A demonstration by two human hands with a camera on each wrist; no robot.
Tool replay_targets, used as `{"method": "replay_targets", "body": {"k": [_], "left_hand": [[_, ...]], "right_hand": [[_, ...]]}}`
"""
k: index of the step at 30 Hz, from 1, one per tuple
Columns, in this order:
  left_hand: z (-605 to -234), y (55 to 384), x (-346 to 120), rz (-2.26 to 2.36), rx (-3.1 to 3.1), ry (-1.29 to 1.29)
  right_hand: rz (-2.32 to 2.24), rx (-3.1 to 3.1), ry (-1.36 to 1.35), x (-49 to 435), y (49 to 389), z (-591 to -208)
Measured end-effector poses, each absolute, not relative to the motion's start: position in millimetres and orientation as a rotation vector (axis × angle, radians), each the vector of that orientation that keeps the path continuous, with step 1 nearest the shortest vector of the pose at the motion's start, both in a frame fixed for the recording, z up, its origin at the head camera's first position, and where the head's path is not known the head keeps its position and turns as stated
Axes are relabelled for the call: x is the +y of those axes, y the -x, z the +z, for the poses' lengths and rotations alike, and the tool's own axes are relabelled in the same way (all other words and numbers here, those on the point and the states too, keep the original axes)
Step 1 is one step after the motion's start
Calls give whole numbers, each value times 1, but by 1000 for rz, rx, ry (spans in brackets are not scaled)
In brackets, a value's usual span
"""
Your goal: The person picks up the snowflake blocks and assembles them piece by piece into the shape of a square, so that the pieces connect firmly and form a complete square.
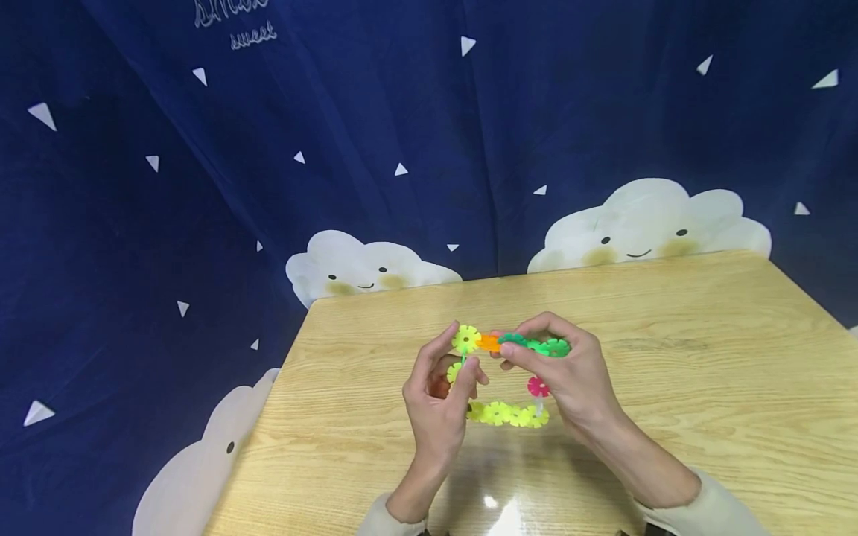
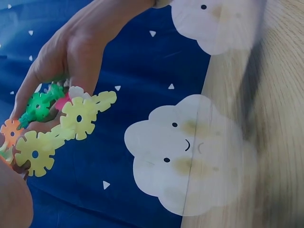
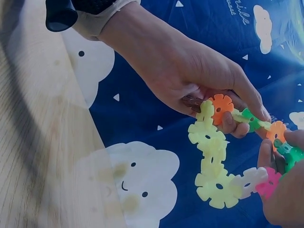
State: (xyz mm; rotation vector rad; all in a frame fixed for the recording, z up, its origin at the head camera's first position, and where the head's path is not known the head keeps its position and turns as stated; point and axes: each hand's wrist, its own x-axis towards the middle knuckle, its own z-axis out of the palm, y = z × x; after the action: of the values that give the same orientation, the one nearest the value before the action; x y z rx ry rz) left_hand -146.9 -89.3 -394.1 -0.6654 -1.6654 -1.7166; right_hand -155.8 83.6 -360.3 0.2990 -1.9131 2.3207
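Both hands hold a loop of slotted, flower-shaped plastic discs above the table. In the head view a row of yellow discs (image 1: 497, 413) forms its near side, with a pink disc (image 1: 538, 386) and a white disc (image 3: 249, 182) at the right. Green discs (image 1: 555, 348) and an orange disc (image 1: 488, 342) make up the far side. My left hand (image 1: 432, 406) grips the left side, its thumb and fingers around the discs below the yellow corner disc (image 1: 466, 339). The right hand (image 1: 579, 372) pinches the green discs beside the orange one, thumb on top.
A light wooden table (image 1: 704, 387) lies beneath the hands. Behind it and on the left hangs a dark blue cloth (image 1: 375, 104) printed with white triangles and smiling clouds (image 1: 653, 227). Glare shows on the table's near part.
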Motion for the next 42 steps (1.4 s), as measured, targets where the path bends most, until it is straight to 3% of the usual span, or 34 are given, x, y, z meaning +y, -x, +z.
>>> {"method": "replay_targets", "body": {"k": [21, 28, 34, 42], "left_hand": [[-392, 147, -83, -1760, -1681, 638], [-379, 153, -83, -2013, -1614, 425], [-379, 161, -82, -2195, -1602, 247], [-387, 168, -93, -2282, -2059, 78]], "right_hand": [[2363, -1976, -357, 94, 156, -357], [2381, -1950, -523, 113, 154, -368], [2244, -2176, -419, 121, 156, -384], [2202, -2246, -220, 136, 170, -394]]}}
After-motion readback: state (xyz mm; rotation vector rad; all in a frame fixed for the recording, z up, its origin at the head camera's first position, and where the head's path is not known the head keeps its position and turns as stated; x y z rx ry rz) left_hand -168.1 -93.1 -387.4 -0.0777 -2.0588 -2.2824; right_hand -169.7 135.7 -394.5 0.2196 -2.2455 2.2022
